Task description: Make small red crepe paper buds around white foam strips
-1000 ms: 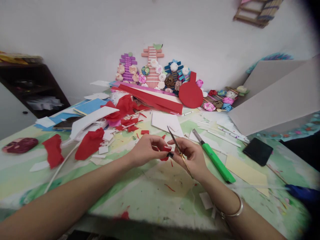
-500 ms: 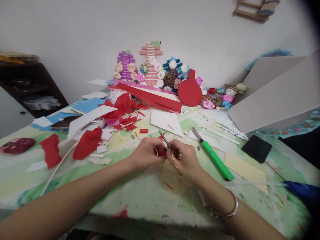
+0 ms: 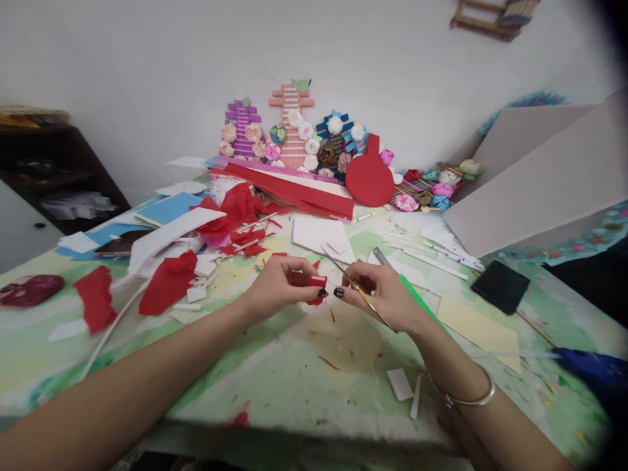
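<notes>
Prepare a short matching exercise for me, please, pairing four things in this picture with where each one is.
Things:
1. Scissors
2. Small red piece
3. Bracelet
4. Black square item

Places:
A. Around the right wrist
B. Near the pale yellow sheet
C. Held in the right hand
D. Held in the left hand

Pairs: 1-C, 2-D, 3-A, 4-B

The right hand [image 3: 380, 297] hides much of the green cutter [image 3: 416, 294]. The left hand [image 3: 275, 288] covers part of the small red piece [image 3: 318, 281]. The blue thing [image 3: 586, 369], near right, looks blurry.
</notes>
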A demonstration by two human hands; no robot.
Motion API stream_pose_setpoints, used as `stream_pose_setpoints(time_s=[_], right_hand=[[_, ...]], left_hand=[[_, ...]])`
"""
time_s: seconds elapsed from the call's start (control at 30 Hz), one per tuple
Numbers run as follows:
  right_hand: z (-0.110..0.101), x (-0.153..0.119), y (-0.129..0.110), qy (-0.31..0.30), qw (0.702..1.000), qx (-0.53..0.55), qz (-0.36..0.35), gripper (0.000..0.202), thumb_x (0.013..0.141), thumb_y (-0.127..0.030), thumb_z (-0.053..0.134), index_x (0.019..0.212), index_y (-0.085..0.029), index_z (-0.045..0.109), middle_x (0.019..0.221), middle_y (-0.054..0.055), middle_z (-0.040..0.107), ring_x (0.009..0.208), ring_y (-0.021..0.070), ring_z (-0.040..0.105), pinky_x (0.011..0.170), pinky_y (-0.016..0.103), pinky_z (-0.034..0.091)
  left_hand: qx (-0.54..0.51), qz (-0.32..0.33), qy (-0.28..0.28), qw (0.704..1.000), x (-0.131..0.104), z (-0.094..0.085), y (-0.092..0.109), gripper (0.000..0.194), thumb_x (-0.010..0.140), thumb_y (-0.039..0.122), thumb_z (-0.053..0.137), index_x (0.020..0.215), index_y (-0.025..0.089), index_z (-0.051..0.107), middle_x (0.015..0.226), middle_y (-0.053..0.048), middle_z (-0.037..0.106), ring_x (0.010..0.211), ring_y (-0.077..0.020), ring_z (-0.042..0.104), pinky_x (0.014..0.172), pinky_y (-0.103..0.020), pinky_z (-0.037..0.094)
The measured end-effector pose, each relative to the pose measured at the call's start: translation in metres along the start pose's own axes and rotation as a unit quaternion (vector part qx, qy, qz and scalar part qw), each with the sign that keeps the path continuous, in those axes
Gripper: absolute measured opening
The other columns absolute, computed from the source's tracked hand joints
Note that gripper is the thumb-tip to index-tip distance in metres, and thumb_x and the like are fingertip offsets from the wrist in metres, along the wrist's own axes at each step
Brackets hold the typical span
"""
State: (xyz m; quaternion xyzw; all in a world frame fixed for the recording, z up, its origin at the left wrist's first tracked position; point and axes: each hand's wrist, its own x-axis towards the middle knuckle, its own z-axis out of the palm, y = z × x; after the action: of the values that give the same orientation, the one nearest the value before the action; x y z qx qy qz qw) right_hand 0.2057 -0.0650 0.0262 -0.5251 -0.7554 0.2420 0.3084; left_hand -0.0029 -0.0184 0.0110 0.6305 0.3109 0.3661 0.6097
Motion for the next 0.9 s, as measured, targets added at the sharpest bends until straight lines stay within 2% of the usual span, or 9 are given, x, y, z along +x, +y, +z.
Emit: stream_pose_setpoints(time_s=[0.07, 0.17, 0.3, 0.4, 0.7, 0.9], right_hand=[[-0.001, 0.0, -0.002, -0.026, 1.0, -0.014, -0.008, 0.039, 0.078, -0.049, 0.064, 0.061, -0.016, 0.051, 0.055, -0.006, 0.033, 0.053, 0.008, 0.029, 0.048, 0.023, 0.022], [0.004, 0.0, -0.004, -0.033, 0.999, 0.01, -0.012, 0.047, 0.079, -0.055, 0.061, 0.056, -0.016, 0.047, 0.053, -0.006, 0.029, 0.051, 0.0075, 0.026, 0.047, 0.023, 0.018], [0.012, 0.001, -0.004, -0.021, 0.997, 0.071, 0.008, 0.046, 0.083, -0.057, 0.055, 0.062, -0.016, 0.054, 0.052, -0.005, 0.033, 0.05, 0.0079, 0.029, 0.048, 0.023, 0.02], [0.012, 0.001, -0.005, -0.015, 0.996, 0.087, 0.005, 0.043, 0.08, -0.056, 0.06, 0.066, -0.015, 0.058, 0.055, -0.004, 0.036, 0.052, 0.0083, 0.031, 0.048, 0.022, 0.023], [-0.01, -0.002, -0.002, -0.041, 0.998, -0.026, -0.025, 0.032, 0.073, -0.048, 0.072, 0.075, -0.016, 0.065, 0.051, -0.006, 0.04, 0.05, 0.0085, 0.034, 0.048, 0.022, 0.025], [-0.012, -0.002, -0.003, -0.05, 0.993, -0.091, -0.054, 0.028, 0.071, -0.045, 0.075, 0.074, -0.018, 0.066, 0.051, -0.005, 0.044, 0.049, 0.0079, 0.034, 0.048, 0.023, 0.023]], left_hand=[[-0.013, 0.003, 0.003, 1.0, 0.001, -0.002, -0.003, 0.019, 0.064, 0.021, 0.078, 0.071, 0.012, 0.063, 0.06, -0.003, 0.067, 0.056, -0.0144, 0.064, 0.05, -0.022, 0.046], [-0.024, 0.005, 0.006, 1.0, 0.002, -0.004, -0.006, 0.018, 0.065, 0.021, 0.078, 0.073, 0.013, 0.064, 0.063, -0.003, 0.068, 0.056, -0.0139, 0.063, 0.05, -0.022, 0.046], [-0.025, -0.011, 0.008, 1.0, 0.002, -0.004, -0.007, 0.017, 0.066, 0.02, 0.078, 0.073, 0.012, 0.065, 0.065, -0.003, 0.068, 0.06, -0.0153, 0.065, 0.055, -0.025, 0.049], [-0.029, -0.017, -0.001, 0.999, 0.001, -0.003, -0.006, 0.018, 0.065, 0.021, 0.079, 0.073, 0.012, 0.065, 0.066, -0.004, 0.068, 0.061, -0.0158, 0.065, 0.057, -0.026, 0.05], [-0.023, -0.035, 0.019, 0.999, 0.001, -0.002, -0.002, 0.019, 0.059, 0.018, 0.08, 0.074, 0.012, 0.07, 0.062, -0.004, 0.068, 0.06, -0.0183, 0.068, 0.057, -0.028, 0.053], [-0.024, -0.046, -0.02, 0.998, 0.001, -0.001, -0.001, 0.012, 0.059, 0.01, 0.074, 0.071, 0.011, 0.07, 0.06, -0.003, 0.07, 0.055, -0.0131, 0.065, 0.058, -0.024, 0.053]])
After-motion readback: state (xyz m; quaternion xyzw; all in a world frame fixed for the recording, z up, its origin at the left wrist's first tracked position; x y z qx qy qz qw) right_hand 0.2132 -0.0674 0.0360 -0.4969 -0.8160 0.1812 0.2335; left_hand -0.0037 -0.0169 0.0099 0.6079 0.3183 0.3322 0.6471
